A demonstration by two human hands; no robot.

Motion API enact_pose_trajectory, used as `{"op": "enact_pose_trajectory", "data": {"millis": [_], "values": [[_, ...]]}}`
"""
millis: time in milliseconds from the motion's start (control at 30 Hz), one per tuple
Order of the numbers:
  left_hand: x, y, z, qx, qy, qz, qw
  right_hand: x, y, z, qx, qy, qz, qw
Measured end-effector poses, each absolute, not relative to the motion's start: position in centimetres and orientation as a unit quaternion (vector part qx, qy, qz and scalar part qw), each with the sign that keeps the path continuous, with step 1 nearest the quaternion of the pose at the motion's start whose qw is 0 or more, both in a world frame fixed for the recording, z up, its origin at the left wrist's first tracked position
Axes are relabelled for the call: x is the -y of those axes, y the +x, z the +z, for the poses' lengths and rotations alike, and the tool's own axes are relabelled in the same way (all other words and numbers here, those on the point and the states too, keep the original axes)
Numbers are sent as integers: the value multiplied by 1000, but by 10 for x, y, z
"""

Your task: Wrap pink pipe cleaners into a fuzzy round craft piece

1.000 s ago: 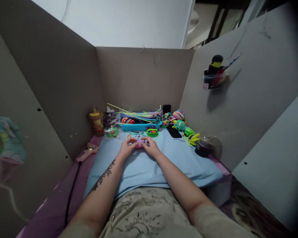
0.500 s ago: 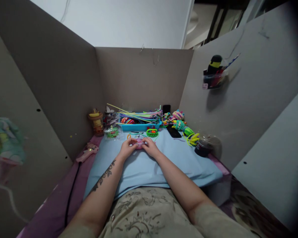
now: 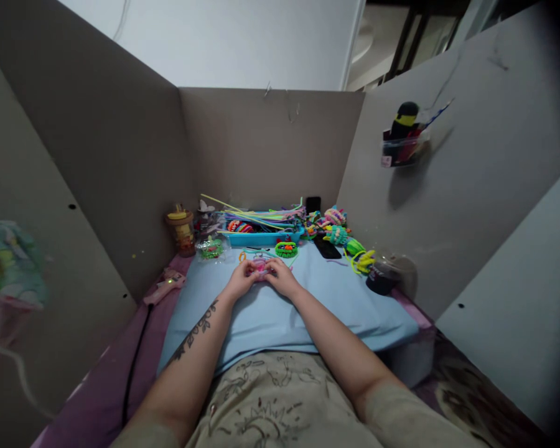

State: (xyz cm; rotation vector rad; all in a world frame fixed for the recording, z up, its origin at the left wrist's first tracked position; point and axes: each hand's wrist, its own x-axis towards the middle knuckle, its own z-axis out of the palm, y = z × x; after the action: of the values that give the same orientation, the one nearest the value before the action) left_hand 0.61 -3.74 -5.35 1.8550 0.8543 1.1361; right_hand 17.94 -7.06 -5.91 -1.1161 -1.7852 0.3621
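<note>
Between my hands is a small pink piece (image 3: pixel 260 267), rounded, perhaps of pipe cleaners; its exact kind is too small to make out. My left hand (image 3: pixel 241 278) grips its left side with fingers closed. On its right side, the fingers of my right hand (image 3: pixel 280 278) are closed too. Both hands are above the light blue cloth (image 3: pixel 266 323). Just beyond them lie an orange loop (image 3: pixel 242 256) and a green round piece (image 3: pixel 286 249) with orange and red bits in its middle.
A blue tray (image 3: pixel 261 239) at the back holds many coloured pipe cleaners (image 3: pixel 266 216). Left are a lidded cup (image 3: pixel 181 230) and a pink glue gun (image 3: pixel 165 289) with a black cord. Right are a dark phone (image 3: pixel 326 247), colourful woven pieces (image 3: pixel 338 235) and a dark container (image 3: pixel 381 279).
My fingers have shifted slightly around the pink piece, and more of its top shows between them. Everything else on the table stays as it was.
</note>
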Motion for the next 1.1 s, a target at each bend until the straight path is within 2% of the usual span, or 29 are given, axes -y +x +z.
{"op": "enact_pose_trajectory", "data": {"millis": [267,500,833,1100], "values": [[43,5,-48,-311,758,417,393,72,180,-56,731,-463,151,478],[49,6,-41,-298,789,406,353,71,180,-59,732,-459,153,480],[60,3,-32,-407,750,479,208,71,179,-57,702,-493,138,495],[53,16,-47,-423,774,398,250,73,175,-53,700,-497,105,502]]}}
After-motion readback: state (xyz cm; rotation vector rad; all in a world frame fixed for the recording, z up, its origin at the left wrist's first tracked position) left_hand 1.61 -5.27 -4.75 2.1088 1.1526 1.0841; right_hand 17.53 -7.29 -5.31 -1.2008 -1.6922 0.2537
